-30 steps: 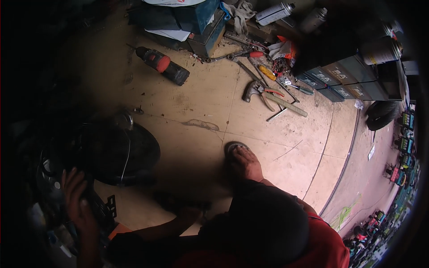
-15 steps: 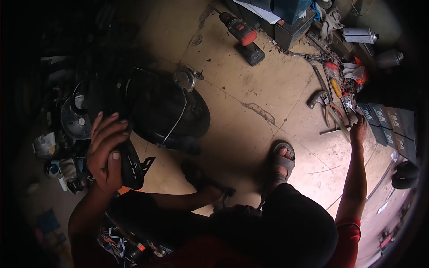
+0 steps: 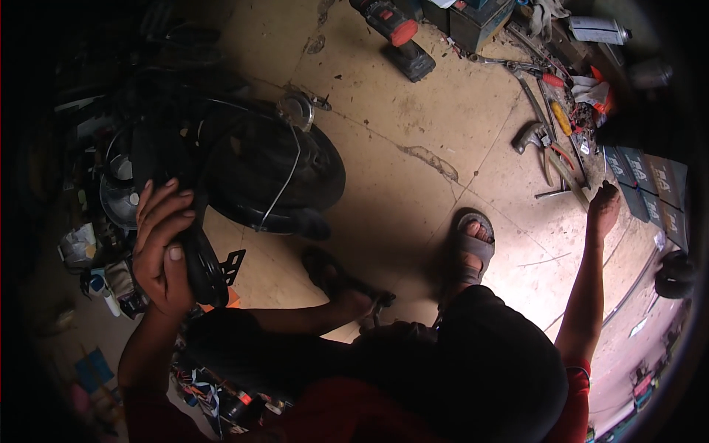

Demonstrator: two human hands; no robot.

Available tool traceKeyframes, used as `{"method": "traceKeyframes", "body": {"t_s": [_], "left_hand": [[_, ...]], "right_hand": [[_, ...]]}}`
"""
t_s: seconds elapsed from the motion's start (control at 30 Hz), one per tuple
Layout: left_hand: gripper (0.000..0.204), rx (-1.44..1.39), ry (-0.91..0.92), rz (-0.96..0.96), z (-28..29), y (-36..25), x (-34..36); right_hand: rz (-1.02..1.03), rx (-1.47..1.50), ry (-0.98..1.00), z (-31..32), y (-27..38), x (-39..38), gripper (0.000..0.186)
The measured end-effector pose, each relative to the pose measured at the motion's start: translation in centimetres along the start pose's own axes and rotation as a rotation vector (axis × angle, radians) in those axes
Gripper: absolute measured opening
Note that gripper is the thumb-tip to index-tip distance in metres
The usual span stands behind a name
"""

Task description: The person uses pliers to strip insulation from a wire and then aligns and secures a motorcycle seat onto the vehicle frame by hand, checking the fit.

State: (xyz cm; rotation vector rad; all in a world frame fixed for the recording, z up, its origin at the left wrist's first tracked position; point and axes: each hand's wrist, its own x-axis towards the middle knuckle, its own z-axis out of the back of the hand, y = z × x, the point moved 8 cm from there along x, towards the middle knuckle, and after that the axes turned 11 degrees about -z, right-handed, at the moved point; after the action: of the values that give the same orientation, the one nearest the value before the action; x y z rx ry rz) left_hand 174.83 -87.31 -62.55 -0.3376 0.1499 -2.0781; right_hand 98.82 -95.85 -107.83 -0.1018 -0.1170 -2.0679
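My left hand [image 3: 162,247] is curled against a black curved part [image 3: 208,273] with a slotted bracket, beside a larger black rounded piece [image 3: 269,173] crossed by a silver rod. At the right, my right hand [image 3: 603,205] is closed on a thin screwdriver-like tool [image 3: 605,174], its handle mostly hidden in my fingers. Just left of that hand lie a hammer [image 3: 529,136], orange-handled pliers [image 3: 557,162], a yellow-handled tool [image 3: 560,117] and several long metal tools on the tiled floor.
A red-and-black drill [image 3: 399,40] lies toward the top, near dark metal boxes [image 3: 480,22]. A spray can [image 3: 594,29], stacked boxes [image 3: 650,188] and a black tyre [image 3: 672,275] line the right. My sandalled foot [image 3: 473,251] is centre right; clutter [image 3: 96,273] crowds the left.
My view has swung round from a second ago. My right arm has reached out to the tools at the right, and its hand has closed on a thin tool.
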Motion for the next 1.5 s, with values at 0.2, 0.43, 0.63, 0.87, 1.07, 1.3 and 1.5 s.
{"method": "traceKeyframes", "body": {"t_s": [0.2,0.43,0.63,0.87,1.07,1.3,1.5], "left_hand": [[0.041,0.008,-0.011,-0.002,0.4,-0.4,-0.1],[0.04,0.016,-0.005,0.032,0.2,-0.4,0.0],[0.04,0.013,0.005,0.005,0.3,-0.4,0.1],[0.038,0.021,0.024,0.033,0.4,-0.8,1.0],[0.042,0.025,0.001,0.043,0.3,-0.2,-0.5],[0.041,0.003,0.0,0.016,0.1,0.1,-0.3],[0.04,0.0,0.006,-0.03,0.1,0.0,-0.4]], "right_hand": [[-0.164,0.881,0.279,7.6,10.5,-12.1,0.037],[-0.142,1.008,0.662,10.7,20.2,-22.2,0.033],[0.0,1.096,0.477,15.8,24.0,-20.0,0.029],[0.204,0.893,0.474,14.1,26.2,-20.9,0.032],[0.115,0.869,0.561,8.5,24.9,-22.4,0.024],[0.072,0.888,0.689,4.4,24.9,-22.7,0.014],[0.139,0.937,0.472,5.6,27.0,-20.3,0.015]]}}
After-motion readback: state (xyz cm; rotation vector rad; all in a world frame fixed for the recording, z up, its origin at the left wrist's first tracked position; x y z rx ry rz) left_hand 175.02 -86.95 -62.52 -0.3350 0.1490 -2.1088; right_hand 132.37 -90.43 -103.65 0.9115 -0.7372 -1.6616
